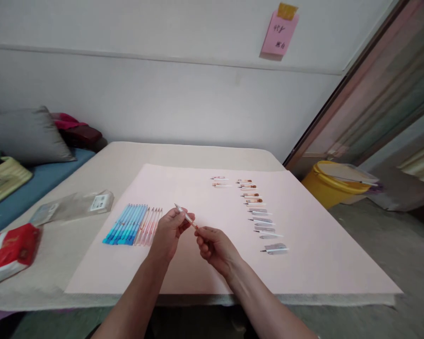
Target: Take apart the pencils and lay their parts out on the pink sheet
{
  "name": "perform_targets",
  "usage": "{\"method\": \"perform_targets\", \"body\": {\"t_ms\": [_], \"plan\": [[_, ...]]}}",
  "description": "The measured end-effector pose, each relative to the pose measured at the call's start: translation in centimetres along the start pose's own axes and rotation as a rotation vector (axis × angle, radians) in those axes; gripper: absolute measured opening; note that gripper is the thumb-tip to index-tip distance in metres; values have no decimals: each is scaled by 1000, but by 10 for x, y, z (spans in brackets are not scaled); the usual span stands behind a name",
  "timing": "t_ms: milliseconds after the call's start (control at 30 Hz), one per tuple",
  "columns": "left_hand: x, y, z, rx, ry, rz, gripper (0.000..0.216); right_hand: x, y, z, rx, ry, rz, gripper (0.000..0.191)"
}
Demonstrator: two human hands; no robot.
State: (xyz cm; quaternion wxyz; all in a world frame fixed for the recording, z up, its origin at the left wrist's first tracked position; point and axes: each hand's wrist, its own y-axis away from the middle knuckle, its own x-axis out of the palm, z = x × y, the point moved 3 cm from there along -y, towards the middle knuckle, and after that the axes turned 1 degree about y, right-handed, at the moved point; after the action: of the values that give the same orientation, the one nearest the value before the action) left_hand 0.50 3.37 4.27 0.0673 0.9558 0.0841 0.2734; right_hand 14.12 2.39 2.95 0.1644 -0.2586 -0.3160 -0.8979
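pink sheeting [212, 278] lies beneath both forearms [141, 282], which reach in from the near edge and angle together until the hands almost meet. blue pens [125, 223] and paler pens [150, 226] lie side by side, just left of them; slender dark-tipped sticks [264, 220] form a column to the right. above the sheeting, the left hand [171, 228] pinches a slim pen [190, 219], its pointed end up-left; the right hand [214, 245], loosely curled, grasps the other end.

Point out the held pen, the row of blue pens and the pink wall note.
Held pen [189, 219]: head view, on its barrel.
Row of blue pens [127, 224]: head view, on a barrel mid-row.
Pink wall note [278, 36]: head view, on the paper's middle.
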Motion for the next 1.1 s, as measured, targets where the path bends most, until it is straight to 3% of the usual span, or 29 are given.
{"method": "perform_targets", "body": {"t_ms": [133, 200, 333, 400, 600, 767, 967, 1100], "plan": [[-1, 1, 3, 18, -43, -73, 20, 5, 6, 8, -368, 399, -101, 19], [-1, 1, 3, 25, -37, -86, 21, 7, 9, 9, -433, 485, -133, 21], [-4, 1, 2, 41, 4, -115, 21, 4, 3, 2, -197, 215, -68, 36], [-5, 0, 2, 30, 18, -122, 21, -2, -1, 0, -123, 66, -83, 34], [-4, 0, 4, 2, 29, -116, 22, -11, -2, 11, -301, 8, -173, 28], [-5, 0, 5, 0, 30, -116, 20, -10, -3, 8, -196, -43, -150, 28], [-4, 0, 7, -21, 39, -125, 22, -12, 2, 15, -344, -19, -200, 23], [-5, 0, 8, -37, 41, -129, 22, -14, 0, 18, -345, -70, -187, 19]]}}
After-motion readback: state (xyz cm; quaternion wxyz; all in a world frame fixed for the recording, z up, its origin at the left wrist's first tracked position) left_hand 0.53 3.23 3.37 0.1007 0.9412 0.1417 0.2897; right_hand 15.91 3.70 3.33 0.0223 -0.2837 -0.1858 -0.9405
